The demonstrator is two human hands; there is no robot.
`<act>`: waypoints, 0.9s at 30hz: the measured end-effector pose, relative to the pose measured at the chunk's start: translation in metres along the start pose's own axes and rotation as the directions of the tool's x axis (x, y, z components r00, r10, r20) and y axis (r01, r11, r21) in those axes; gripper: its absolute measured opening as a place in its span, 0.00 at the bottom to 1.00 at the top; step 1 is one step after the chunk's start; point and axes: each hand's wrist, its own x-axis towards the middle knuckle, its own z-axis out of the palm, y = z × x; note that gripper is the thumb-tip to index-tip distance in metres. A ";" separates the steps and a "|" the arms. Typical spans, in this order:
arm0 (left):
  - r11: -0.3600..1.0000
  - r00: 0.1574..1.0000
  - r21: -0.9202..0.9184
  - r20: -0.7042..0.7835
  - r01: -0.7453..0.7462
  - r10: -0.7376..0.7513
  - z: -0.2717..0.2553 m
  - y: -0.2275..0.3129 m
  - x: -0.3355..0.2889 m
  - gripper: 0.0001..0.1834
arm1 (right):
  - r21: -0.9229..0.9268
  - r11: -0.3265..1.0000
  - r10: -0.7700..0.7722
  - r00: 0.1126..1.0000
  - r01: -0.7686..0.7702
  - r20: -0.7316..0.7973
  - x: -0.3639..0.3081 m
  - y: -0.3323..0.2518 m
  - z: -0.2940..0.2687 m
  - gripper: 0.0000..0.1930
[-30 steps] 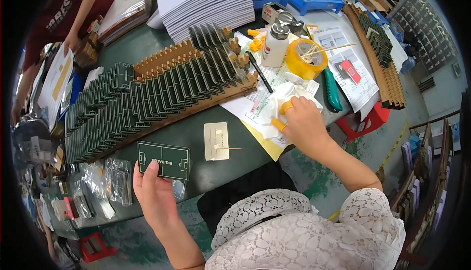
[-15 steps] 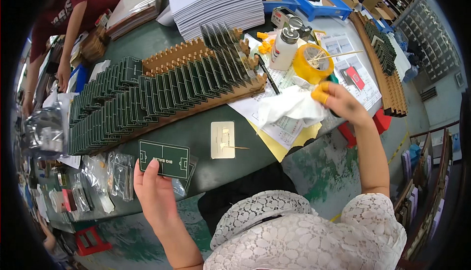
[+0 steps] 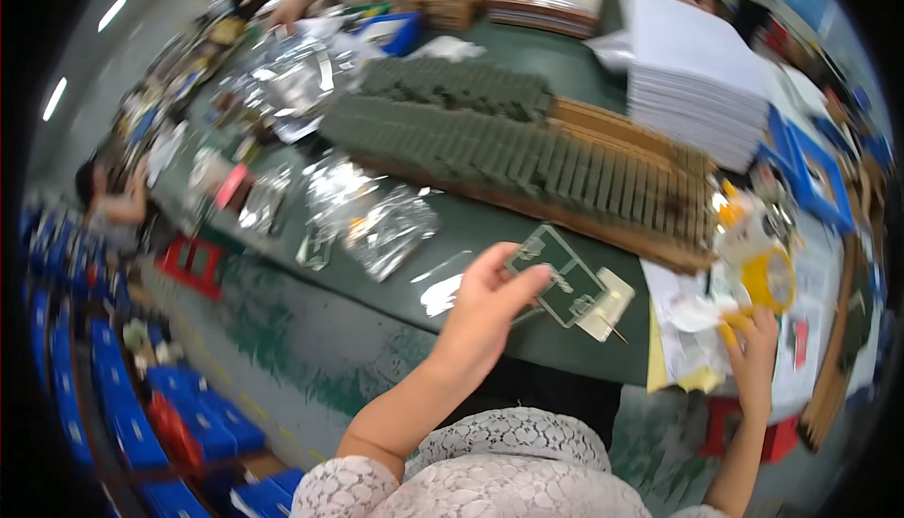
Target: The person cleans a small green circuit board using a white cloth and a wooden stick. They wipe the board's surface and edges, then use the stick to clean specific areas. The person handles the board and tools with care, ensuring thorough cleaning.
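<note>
My left hand (image 3: 482, 309) is closed on a dark green card (image 3: 563, 278) with white pitch-like lines, thumb on its face, held tilted above the table's front edge. Just beyond lies a cream card (image 3: 616, 299), partly covered by the green one, with a thin wooden stick (image 3: 618, 333) at its lower end. My right hand (image 3: 753, 353), with yellow finger covers on its tips, pinches a crumpled white cloth (image 3: 697, 314) over papers at the right. Behind them, a long brown slotted rack (image 3: 621, 235) holds rows of upright green cards (image 3: 452, 146). Motion blurs much of this.
A yellow tape roll (image 3: 769, 280) and a white bottle (image 3: 747, 235) stand beyond the cloth. Clear plastic bags (image 3: 391, 231) lie left along the front edge. A tall paper stack (image 3: 697, 75) and blue trays (image 3: 815, 169) are at the back right. Another person's hand (image 3: 290, 9) reaches in far left.
The view has swung leftward, so the table appears turned and shifted right. My left hand still holds the green card, now slanted and overlapping the cream card. My right hand stays at the cloth.
</note>
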 end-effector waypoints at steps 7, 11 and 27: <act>0.998 1.000 -0.056 -0.029 0.001 -0.002 -0.002 0.007 -0.006 0.13 | 0.709 0.529 0.543 0.828 -0.465 0.138 0.015 0.013 -0.025 0.05; 0.997 0.996 0.000 -0.041 -0.074 0.074 -0.006 -0.005 0.004 0.18 | 0.758 0.451 0.475 0.846 -0.471 0.243 0.008 0.043 -0.023 0.10; 0.996 0.995 0.019 0.034 -0.093 0.092 -0.002 -0.008 0.007 0.11 | 0.986 0.003 0.334 0.929 -0.169 0.159 0.022 0.032 -0.029 0.13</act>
